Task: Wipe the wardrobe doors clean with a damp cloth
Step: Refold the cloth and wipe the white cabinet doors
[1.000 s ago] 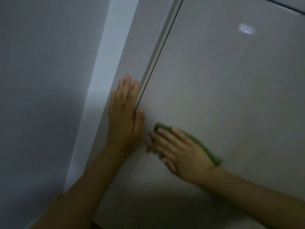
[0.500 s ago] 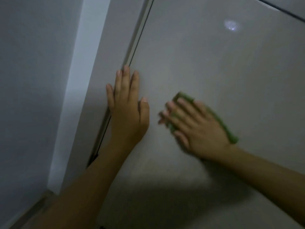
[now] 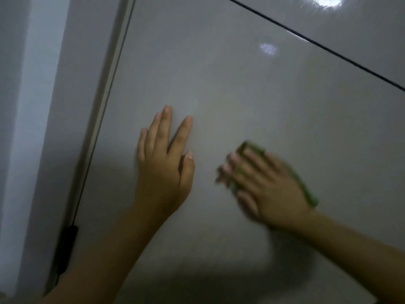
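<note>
Since the earlier frames, both hands sit further from the door's hinge edge, and the left hand [image 3: 163, 170], which lay across the dark gap between door and frame, now rests wholly on the panel. We note that the view itself has also swung, so part of this shift may belong to the camera.

We see the left hand spread flat, fingers extended toward 12 o'clock and gripping nothing; its palm lies against the wardrobe door [image 3: 252, 95]. We judge that it braces the panel so that rubbing pressure does not rock the door on its hinges. The right hand [image 3: 269, 189], at 3 o'clock of the left and apart from it, is pressed flat over the green cloth [image 3: 306, 189], fingers pointing toward 10 o'clock. The cloth is trapped between palm and door, with only its edges showing beyond the fingertips and along the outer side of the hand. Holding it under the whole palm spreads the pressure and keeps the damp face in full contact. Motion blur over this hand suggests a wiping stroke in progress.

At 8 o'clock of the left hand a dark hinge [image 3: 68, 249] sits on the frame edge [image 3: 105, 102]. At 1 o'clock a thin dark seam [image 3: 317, 43] marks the boundary with an adjoining panel. We judge that much of the visible door remains to be covered.
</note>
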Action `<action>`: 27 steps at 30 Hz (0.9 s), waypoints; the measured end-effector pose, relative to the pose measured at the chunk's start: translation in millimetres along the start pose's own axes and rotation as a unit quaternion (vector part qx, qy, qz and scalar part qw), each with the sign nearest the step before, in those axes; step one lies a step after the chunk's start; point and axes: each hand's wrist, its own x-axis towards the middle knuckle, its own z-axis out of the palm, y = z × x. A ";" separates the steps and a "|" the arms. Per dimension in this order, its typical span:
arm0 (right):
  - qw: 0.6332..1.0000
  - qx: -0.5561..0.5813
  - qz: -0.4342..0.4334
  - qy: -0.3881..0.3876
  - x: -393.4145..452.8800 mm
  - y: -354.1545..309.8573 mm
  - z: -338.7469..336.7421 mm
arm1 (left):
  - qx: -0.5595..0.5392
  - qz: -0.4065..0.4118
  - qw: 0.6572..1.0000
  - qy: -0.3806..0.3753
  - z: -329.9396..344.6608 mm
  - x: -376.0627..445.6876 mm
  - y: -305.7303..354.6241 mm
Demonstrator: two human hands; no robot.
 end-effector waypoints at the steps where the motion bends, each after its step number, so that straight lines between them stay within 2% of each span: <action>1: 0.999 -0.004 0.049 0.017 7.4 25.2 -8.2 | 0.001 0.003 1.000 0.000 1.2 0.0 3.0; 3: 0.984 -0.037 0.166 0.046 27.7 69.1 -22.6 | 0.003 0.007 1.000 0.001 4.9 0.3 8.0; 5: 0.955 -0.049 0.282 0.082 47.3 73.7 -24.7 | 0.005 0.005 1.000 0.003 9.0 -0.8 13.8; 7: 0.946 -0.026 0.310 0.094 51.4 43.3 -16.8 | 0.006 -0.004 1.000 0.010 13.7 -2.0 19.8; 8: 0.959 -0.001 0.271 0.081 43.4 19.2 -9.1 | 0.007 -0.006 1.000 0.013 16.1 -2.3 22.6; 10: 0.993 0.027 0.112 0.023 12.1 -31.2 5.2 | 0.005 -0.008 1.000 0.014 19.8 -3.3 27.1; 12: 1.000 0.012 -0.004 -0.022 -20.7 -45.8 9.7 | 0.005 -0.010 1.000 0.011 20.8 -5.4 29.5; 14: 1.000 0.013 -0.013 -0.018 -30.5 -23.1 7.3 | 0.011 -0.016 1.000 0.015 20.2 -7.3 31.1; 16: 0.998 0.004 0.060 0.013 -14.0 12.3 -3.4 | 0.008 -0.026 0.999 0.022 17.9 -7.3 30.9; 19: 0.975 -0.031 0.201 0.093 49.1 57.9 -20.0 | -0.002 -0.053 0.998 0.027 12.6 -4.8 23.8; 22: 0.960 -0.033 0.249 0.122 111.8 50.8 -20.2 | -0.023 -0.101 0.994 0.034 9.3 -6.0 14.4; 24: 0.977 0.005 0.182 0.113 119.9 19.5 -10.4 | -0.044 -0.128 0.989 0.053 8.8 -7.2 10.4; 27: 0.999 0.022 -0.028 0.028 76.3 -37.6 5.1 | -0.057 -0.138 0.986 0.070 8.7 -7.6 6.9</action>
